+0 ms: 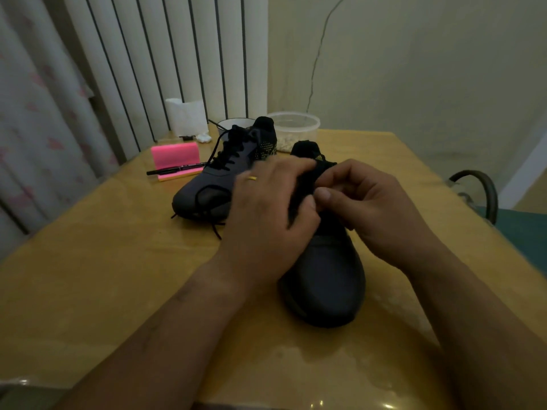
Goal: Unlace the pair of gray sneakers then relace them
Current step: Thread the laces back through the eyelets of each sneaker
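Head view: sneaker (328, 282) midfoot behind left hand (266, 208), right hand (370, 208)

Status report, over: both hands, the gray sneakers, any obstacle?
Left hand and right hand both pinch at near sneaker, lace area. Far sneaker laced, lace ends loose on table. Nothing blocks the hands.

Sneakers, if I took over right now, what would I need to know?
Left hand: fingers curled on the near sneaker, at its lace area.
Right hand: pinching the same spot; too dark to tell lace from tongue.
Far sneaker: on the table behind the left hand, laced but untied, lace ends trailing past its toe.
Done: unclear; the near sneaker's lacing is hidden by the hands.
Left: probably finish the near one, then check and tie the far one.
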The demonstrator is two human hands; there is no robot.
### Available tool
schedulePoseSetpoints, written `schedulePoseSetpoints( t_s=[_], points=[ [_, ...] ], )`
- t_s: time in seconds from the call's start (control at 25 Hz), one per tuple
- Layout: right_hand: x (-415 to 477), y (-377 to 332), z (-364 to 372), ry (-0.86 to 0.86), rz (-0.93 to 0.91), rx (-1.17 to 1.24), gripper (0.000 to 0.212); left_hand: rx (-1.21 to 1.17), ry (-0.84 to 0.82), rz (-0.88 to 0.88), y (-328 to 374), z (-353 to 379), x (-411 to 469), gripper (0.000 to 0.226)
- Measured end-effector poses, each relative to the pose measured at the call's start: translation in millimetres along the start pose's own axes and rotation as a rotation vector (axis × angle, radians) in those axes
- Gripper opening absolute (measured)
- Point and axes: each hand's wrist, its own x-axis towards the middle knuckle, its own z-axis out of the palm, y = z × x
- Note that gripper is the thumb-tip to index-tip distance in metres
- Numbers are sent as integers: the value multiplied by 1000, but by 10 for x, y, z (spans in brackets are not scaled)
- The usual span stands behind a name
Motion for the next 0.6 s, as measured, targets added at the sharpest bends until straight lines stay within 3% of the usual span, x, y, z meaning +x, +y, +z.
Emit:
schedulePoseSetpoints(
  t_s=[0.12, 0.24, 0.36, 0.44, 0.6],
  points=[
    [10, -25, 61, 63, -9, -25, 7, -101, -91, -12, 79, 58, -13, 38],
    [29, -11, -52, 214, 15, -15, 13, -126, -14, -51, -51, 34, 12, 14],
    [56, 75, -141, 321, 77, -71, 10, -357, 44, -281, -158, 1, 43, 10],
    [93, 131, -164, 282, 98, -175, 18, -470, 54, -359, -177, -4, 59, 8],
    [393, 82, -211, 88, 64, -583, 36, -385, 83, -249, -242, 95, 118, 7]
  ],
)
